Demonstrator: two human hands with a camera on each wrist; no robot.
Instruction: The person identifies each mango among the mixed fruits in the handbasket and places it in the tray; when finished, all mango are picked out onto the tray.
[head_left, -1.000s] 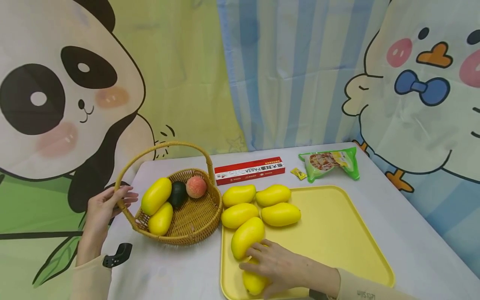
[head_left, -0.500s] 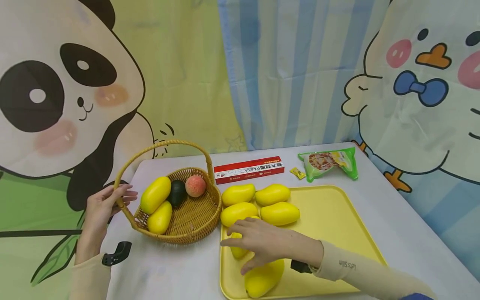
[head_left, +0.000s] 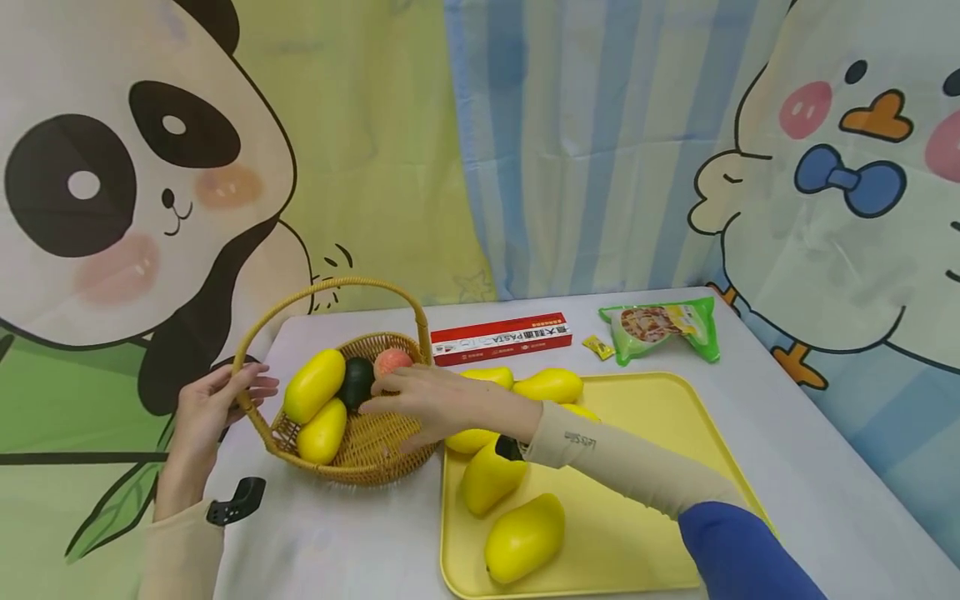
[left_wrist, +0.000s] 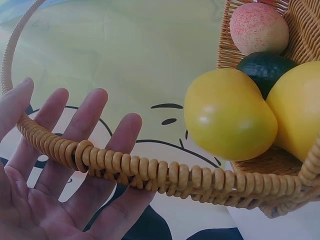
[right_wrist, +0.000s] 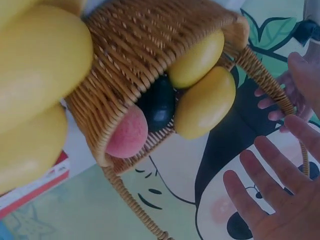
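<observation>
Right hand (head_left: 431, 400) over a wicker basket (head_left: 375, 475), left of centre in the head view, its fingers spread wide and holding nothing.
Inside the basket two yellow fruits (head_left: 315, 387) lie at the left, a dark green fruit (head_left: 356, 385) beside them, and a pinkish fruit (head_left: 392, 361) at the back, partly hidden by the right hand; at the frame's left, the left hand (head_left: 204, 408) touches the handle (head_left: 337, 283), which crosses its loose, nearly straight fingers; a yellow tray (head_left: 652, 408) at lower right bears more fruit, including a mango (head_left: 525, 537) at lower centre, with a red box (head_left: 502, 340) behind.
</observation>
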